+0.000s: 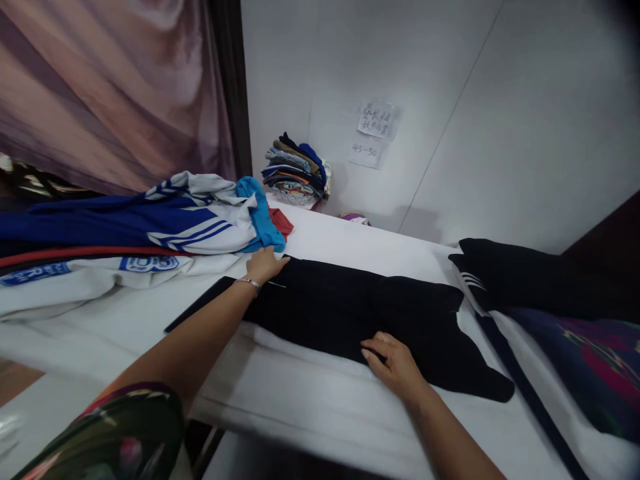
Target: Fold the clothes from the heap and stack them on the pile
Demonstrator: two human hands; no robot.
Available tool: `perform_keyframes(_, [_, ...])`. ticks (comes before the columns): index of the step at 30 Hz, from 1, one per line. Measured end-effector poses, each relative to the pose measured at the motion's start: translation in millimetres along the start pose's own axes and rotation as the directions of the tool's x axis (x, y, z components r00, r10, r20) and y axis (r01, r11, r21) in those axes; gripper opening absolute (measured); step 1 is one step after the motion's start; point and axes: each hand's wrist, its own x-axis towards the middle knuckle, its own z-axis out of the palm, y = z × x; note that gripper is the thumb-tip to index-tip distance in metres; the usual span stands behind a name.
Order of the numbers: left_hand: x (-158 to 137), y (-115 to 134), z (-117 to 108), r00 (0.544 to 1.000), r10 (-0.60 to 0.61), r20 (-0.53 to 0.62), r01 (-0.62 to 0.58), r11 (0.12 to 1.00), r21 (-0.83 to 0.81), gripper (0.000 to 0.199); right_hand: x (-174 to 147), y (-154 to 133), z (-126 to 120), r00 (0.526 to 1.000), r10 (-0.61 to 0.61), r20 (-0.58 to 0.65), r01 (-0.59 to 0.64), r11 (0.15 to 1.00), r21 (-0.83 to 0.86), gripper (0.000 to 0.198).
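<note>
A black long-sleeved garment [320, 300] lies spread flat across the white table, one sleeve reaching left and the other toward the near right. My left hand [265, 265] rests on its far left edge, thumb spread away from the fingers, with a bracelet on the wrist. At the near edge, the curled fingers and thumb of my right hand [393, 363] come together on the black cloth. My left forearm covers part of the left sleeve.
Left on the white table [400, 253] lies a pile of blue and white clothes [200, 223]. A folded stack [295, 173] stands by the wall. More dark clothes [530, 280] and a patterned garment [590, 353] lie right. Handwritten paper signs [375, 123] hang on the wall; a pinkish curtain [120, 87] hangs left.
</note>
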Motion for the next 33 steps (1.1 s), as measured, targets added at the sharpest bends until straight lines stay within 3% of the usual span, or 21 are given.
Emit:
perform_keyframes(5, [17.8,8.0,2.8,0.991,-0.024,0.134,0.026,1.000,-0.011,0.084,-0.2,-1.0,-1.8,1.000,0.005,0.003,-0.005,1.000,0.011,0.028])
perform_keyframes(9, [28.7,7.8,1.2,0.980,0.056,0.192,-0.042,0.996,-0.078,0.071,-0.4,-2.1,-3.7,1.000,0.011,-0.001,-0.011,0.999,0.051,0.028])
perform_keyframes(14, [28.2,4.0,5.9,0.990,0.066,0.124,-0.059,0.997,-0.059,0.074,0.2,-1.0,-4.2,1.000,0.006,0.002,-0.006,0.999,0.045,0.027])
perform_keyframes(18, [26.8,2.1,11.0,0.989,0.046,0.142,-0.048,0.999,0.010,0.075,0.1,0.6,-3.6,1.000,0.002,-0.006,-0.001,1.000,0.028,0.026])
perform_keyframes(21, [24.8,3.6,6.6,0.988,0.032,0.150,-0.042,0.997,0.066,0.070,0.2,1.0,-3.2,1.000,-0.019,-0.007,0.019,1.000,0.008,0.027])
perform_keyframes(23, [18.8,9.4,1.7,0.995,0.030,0.091,-0.040,0.994,0.104,0.066,0.5,0.5,-3.4,0.999,-0.033,-0.010,0.033,0.999,-0.017,0.027])
perform_keyframes(26, [-0.4,26.8,-1.0,0.983,0.178,-0.055,-0.164,0.967,0.195,0.061,1.2,-1.6,-5.0,0.999,-0.043,-0.012,0.042,0.998,-0.050,0.028])
perform_keyframes(28, [-16.7,39.7,3.4,0.932,0.349,-0.095,-0.313,0.911,0.268,0.060,1.6,-3.1,-6.5,0.999,-0.046,-0.008,0.045,0.996,-0.080,0.028])
perform_keyframes(30, [-30.5,48.4,12.4,0.879,0.473,-0.060,-0.433,0.844,0.316,0.061,1.7,-3.9,-7.7,0.999,-0.054,-0.001,0.053,0.992,-0.116,0.028])
perform_keyframes(33, [-39.4,50.0,28.3,0.873,0.481,0.085,-0.483,0.824,0.297,0.062,0.9,-4.3,-7.8,0.996,-0.092,-0.012,0.090,0.987,-0.132,0.027])
